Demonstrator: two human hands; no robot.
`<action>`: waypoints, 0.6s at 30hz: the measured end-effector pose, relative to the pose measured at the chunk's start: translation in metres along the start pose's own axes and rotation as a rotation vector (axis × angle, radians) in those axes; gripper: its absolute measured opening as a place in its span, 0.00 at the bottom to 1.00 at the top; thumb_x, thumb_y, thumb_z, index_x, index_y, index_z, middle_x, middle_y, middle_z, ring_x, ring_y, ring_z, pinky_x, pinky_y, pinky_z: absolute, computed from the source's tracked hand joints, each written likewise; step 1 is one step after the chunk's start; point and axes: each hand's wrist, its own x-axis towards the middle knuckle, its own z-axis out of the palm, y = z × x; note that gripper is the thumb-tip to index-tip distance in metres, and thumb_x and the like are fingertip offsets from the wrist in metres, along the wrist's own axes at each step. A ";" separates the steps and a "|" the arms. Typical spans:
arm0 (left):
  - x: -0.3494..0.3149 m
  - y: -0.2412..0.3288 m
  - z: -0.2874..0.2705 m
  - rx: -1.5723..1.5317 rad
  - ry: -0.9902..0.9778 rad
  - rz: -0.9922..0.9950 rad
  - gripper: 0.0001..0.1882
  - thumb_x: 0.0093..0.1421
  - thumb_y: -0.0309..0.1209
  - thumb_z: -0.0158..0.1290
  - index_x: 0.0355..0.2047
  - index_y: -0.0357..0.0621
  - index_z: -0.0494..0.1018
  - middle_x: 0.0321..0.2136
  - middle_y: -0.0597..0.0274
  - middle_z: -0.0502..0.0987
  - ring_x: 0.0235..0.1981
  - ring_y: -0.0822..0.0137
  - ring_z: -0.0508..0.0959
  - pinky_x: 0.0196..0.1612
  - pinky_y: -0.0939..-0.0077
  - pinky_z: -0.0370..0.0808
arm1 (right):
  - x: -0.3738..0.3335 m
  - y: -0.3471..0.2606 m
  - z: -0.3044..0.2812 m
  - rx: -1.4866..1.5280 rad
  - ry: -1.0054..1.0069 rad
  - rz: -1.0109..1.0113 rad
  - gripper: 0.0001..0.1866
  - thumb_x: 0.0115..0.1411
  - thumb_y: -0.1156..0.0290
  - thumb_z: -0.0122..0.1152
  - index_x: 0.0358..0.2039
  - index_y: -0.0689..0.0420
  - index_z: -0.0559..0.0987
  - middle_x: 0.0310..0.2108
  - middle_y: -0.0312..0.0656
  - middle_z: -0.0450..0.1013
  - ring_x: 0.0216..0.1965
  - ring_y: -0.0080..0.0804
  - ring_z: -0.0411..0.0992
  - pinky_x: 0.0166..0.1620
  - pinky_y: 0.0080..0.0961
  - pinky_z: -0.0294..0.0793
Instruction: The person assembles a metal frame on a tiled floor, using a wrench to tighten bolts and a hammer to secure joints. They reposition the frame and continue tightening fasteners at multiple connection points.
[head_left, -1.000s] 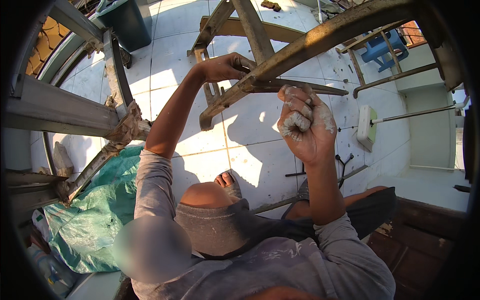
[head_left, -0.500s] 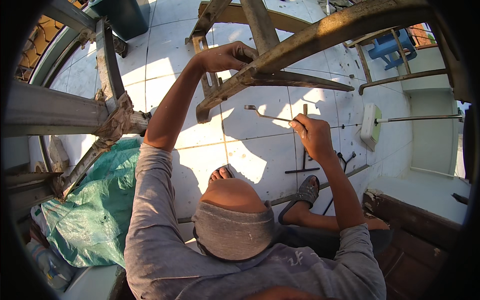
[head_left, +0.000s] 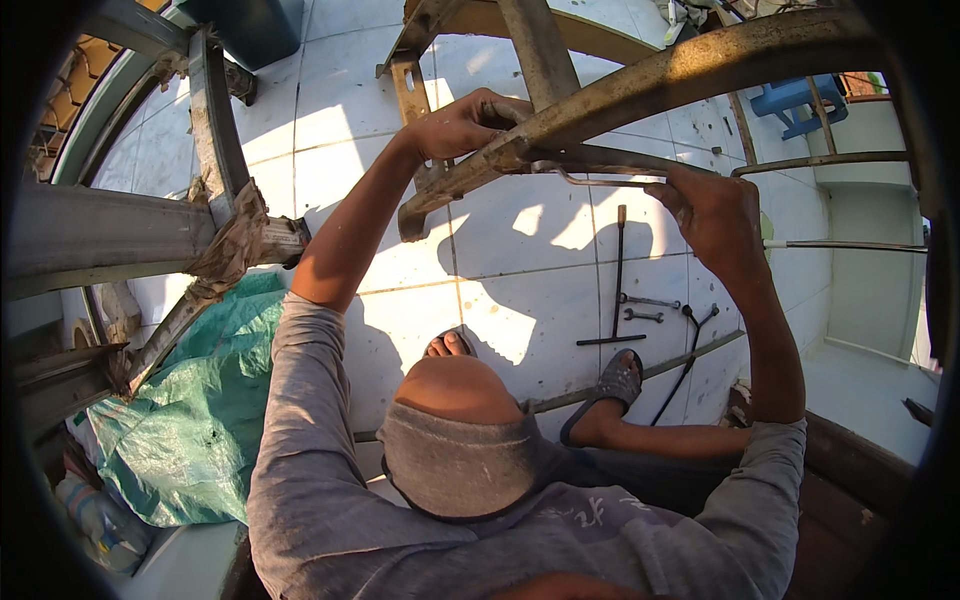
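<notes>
Grasping a wrench (head_left: pixel 610 183) in the right hand (head_left: pixel 715 215), with its head against or just beside the frame (head_left: pixel 650 88) (hard to tell). Clasping the frame with the left hand (head_left: pixel 460 125). Seemingly mid-job, with wrench work left.

Brn frame (head_left: pixel 660 87) (mottled), grn tarp (head_left: pixel 190 430)

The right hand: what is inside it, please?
The right hand holds an offset wrench. Its cranked end is visible near the rusty metal frame; its other end is covered by the hand.
</notes>
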 end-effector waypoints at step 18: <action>-0.005 -0.040 0.010 -0.383 0.118 -0.027 0.21 0.58 0.22 0.56 0.53 0.34 0.74 0.45 0.55 0.80 0.43 0.68 0.82 0.50 0.72 0.79 | 0.010 0.000 0.016 -0.047 -0.043 -0.008 0.12 0.60 0.61 0.66 0.28 0.57 0.78 0.19 0.46 0.74 0.21 0.43 0.75 0.26 0.35 0.71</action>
